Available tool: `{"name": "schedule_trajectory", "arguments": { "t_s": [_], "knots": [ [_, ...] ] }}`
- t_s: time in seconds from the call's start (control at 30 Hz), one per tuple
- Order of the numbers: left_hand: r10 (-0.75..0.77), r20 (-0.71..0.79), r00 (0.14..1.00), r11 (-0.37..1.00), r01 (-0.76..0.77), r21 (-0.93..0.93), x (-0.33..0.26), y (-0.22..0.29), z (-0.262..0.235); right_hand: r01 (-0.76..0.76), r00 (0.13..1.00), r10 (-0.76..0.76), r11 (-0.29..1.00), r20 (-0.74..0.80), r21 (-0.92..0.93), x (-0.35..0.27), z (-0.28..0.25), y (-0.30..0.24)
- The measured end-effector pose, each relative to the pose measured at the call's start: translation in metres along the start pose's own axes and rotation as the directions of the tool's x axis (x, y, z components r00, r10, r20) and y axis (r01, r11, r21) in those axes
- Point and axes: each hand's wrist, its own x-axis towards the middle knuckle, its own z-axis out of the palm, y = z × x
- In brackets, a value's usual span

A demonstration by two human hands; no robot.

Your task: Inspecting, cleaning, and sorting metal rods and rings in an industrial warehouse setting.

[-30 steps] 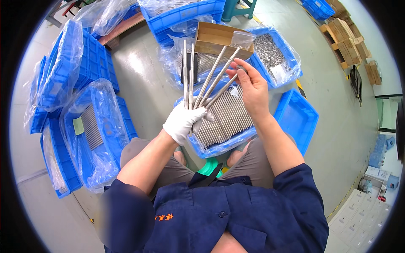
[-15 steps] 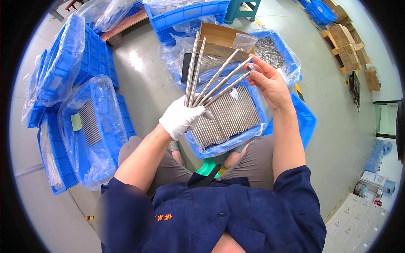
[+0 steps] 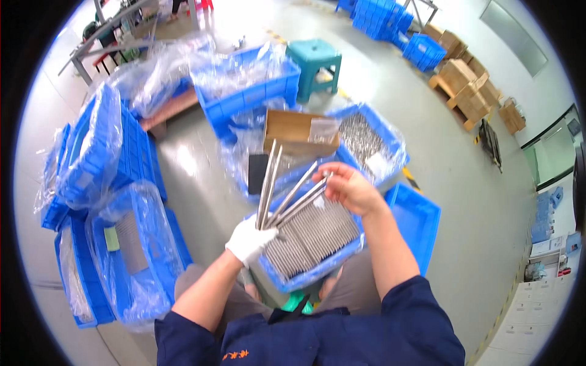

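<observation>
My left hand [image 3: 249, 239], in a white glove, is closed around the lower ends of several slim metal rods [image 3: 267, 186], which fan out upward. My bare right hand [image 3: 354, 194] is at the upper tips of the rods on the right. Its thumb and fingers pinch a small shiny metal piece [image 3: 327, 175] there; whether it is fitted on a rod's tip I cannot tell. Beneath both hands stands a blue crate [image 3: 293, 282] lined with clear plastic. Rows of similar metal rods [image 3: 320, 235] lie packed side by side in it.
Beyond the rods are an open cardboard box [image 3: 287, 127], a black flat object [image 3: 257, 174] and a crate of small metal parts [image 3: 364, 137]. A blue bin [image 3: 415, 213] stands at right, plastic-lined crates [image 3: 137, 244] at left. A green stool [image 3: 314, 58] stands farther back.
The view has tilted up, so the room behind shows more and everything sits lower. My left hand still holds the fanned rods, and my right hand stays pinched at their tips.
</observation>
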Motion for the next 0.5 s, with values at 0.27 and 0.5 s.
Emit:
{"name": "schedule_trajectory", "arguments": {
  "t_s": [0.27,0.5],
  "knots": [
    [-0.099,0.000,0.995,0.991,0.098,0.089,-0.009,0.009,0.003,-0.043,0.999,0.042,0.999,-0.034,-0.014,-0.012,0.021,-0.001],
    [-0.052,0.047,0.998,0.996,0.048,0.079,-0.005,0.005,0.000,-0.106,0.994,0.109,0.988,0.025,-0.113,-0.006,0.041,0.023]
  ]
}}
